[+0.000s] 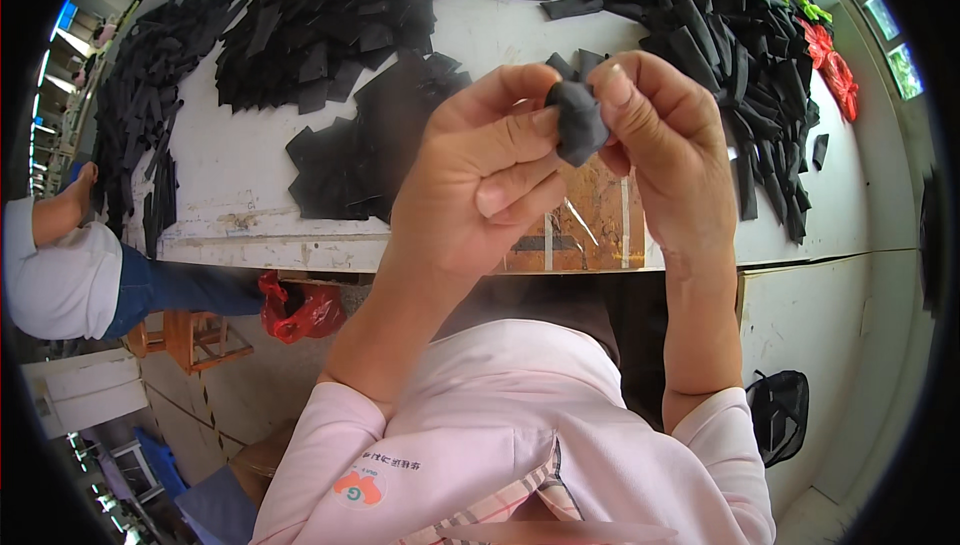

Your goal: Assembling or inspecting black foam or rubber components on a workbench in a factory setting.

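Observation:
Between both hands, raised over the table's front edge, is a small black fabric piece [577, 125], bunched or folded over. My left hand [492, 150] pinches its left side with thumb and fingers. On its right edge, the thumb and fingers of my right hand [655, 115] are closed. Beyond and left of my left hand lie flat black fabric pieces [335, 165] in a loose stack. Just behind the hands, a few more black pieces show partly, mostly covered by my fingers.
Big heaps of black fabric pieces [320, 25] cover the table [240, 235] at back left; tube-like black strips [700, 35] pile up at right beside a red plastic bag [830, 65]. A brown board [610, 235] lies at the front edge. A co-worker [70, 275] sits at far left.

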A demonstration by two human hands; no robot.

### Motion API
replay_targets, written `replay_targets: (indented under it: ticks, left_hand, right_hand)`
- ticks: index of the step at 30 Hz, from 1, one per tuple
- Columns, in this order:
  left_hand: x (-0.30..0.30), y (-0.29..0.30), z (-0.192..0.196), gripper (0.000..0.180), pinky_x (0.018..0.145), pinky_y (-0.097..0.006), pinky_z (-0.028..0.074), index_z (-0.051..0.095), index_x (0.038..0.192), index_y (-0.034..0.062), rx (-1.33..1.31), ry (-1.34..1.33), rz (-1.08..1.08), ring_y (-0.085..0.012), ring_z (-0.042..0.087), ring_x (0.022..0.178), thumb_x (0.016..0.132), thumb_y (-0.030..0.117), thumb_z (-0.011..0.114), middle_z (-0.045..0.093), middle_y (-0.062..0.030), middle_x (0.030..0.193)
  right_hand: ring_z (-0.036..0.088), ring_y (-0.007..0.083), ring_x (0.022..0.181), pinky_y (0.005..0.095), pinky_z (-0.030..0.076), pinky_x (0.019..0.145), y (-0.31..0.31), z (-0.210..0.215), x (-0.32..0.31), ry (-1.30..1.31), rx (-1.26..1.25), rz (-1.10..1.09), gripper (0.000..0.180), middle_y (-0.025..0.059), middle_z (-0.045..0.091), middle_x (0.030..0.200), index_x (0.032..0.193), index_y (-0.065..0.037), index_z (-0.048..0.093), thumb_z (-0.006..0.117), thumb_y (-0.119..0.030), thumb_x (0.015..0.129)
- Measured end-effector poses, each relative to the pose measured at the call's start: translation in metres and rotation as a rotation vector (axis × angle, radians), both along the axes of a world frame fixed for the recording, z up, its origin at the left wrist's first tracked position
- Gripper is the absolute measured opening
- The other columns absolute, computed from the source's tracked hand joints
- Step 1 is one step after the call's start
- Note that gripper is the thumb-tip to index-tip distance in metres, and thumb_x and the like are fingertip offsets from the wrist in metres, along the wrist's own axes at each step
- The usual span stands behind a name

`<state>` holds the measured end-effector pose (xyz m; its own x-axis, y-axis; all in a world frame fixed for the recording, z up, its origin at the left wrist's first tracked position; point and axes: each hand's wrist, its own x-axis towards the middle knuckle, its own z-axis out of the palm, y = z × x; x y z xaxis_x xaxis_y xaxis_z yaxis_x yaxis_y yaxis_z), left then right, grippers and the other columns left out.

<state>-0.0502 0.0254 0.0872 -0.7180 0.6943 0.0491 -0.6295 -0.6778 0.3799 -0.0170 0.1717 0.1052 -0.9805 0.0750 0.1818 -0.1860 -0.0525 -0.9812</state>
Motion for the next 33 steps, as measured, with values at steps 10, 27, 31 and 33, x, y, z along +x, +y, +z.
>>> replay_targets:
  ticks: [10, 27, 31, 33]
  left_hand:
    - [-0.009, 0.006, -0.082, 0.006, 0.032, -0.015, 0.022, 0.052, 0.082, -0.0018, 0.03, -0.349, -0.199, -0.0021, 0.031, 0.034, 0.08, 0.004, 0.051, 0.054, -0.0023, 0.062]
    - [0.003, 0.007, -0.046, 0.013, 0.079, -0.026, 0.043, 0.055, 0.095, -0.0005, -0.375, 0.508, 0.725, -0.0117, 0.056, 0.083, 0.084, 0.001, 0.051, 0.061, -0.0072, 0.091]
    - [0.004, 0.005, -0.083, 0.016, 0.075, -0.024, 0.044, 0.055, 0.096, -0.0011, -0.45, 0.409, 0.508, -0.0108, 0.056, 0.083, 0.08, 0.0, 0.057, 0.061, -0.0069, 0.089]
    - [-0.003, 0.012, -0.068, 0.016, 0.075, -0.025, 0.045, 0.055, 0.095, -0.0005, -0.407, 0.391, 0.389, -0.0122, 0.056, 0.082, 0.08, 0.004, 0.059, 0.061, -0.0081, 0.088]
  right_hand:
    - [0.037, 0.0043, 0.061, 0.018, 0.032, 0.051, 0.015, -0.096, -0.009, -0.481, -0.432, 0.226, 0.027, -0.0032, 0.043, 0.066, 0.073, -0.006, 0.053, 0.057, -0.031, 0.084]
    - [0.053, 0.024, 0.062, 0.0339, 0.042, 0.051, 0.007, -0.038, -0.007, 0.393, 1.073, -0.08, 0.035, 0.0058, 0.049, 0.06, 0.075, -0.002, 0.052, 0.059, -0.036, 0.075]
    - [0.053, 0.0249, 0.06, 0.0359, 0.04, 0.05, 0.013, -0.089, -0.003, 0.295, 1.067, -0.062, 0.025, 0.0063, 0.048, 0.058, 0.066, -0.005, 0.046, 0.06, -0.024, 0.077]
    - [0.052, 0.027, 0.058, 0.0361, 0.04, 0.05, 0.013, -0.092, -0.002, 0.242, 0.911, -0.066, 0.015, 0.0078, 0.049, 0.059, 0.071, -0.004, 0.051, 0.058, -0.016, 0.078]
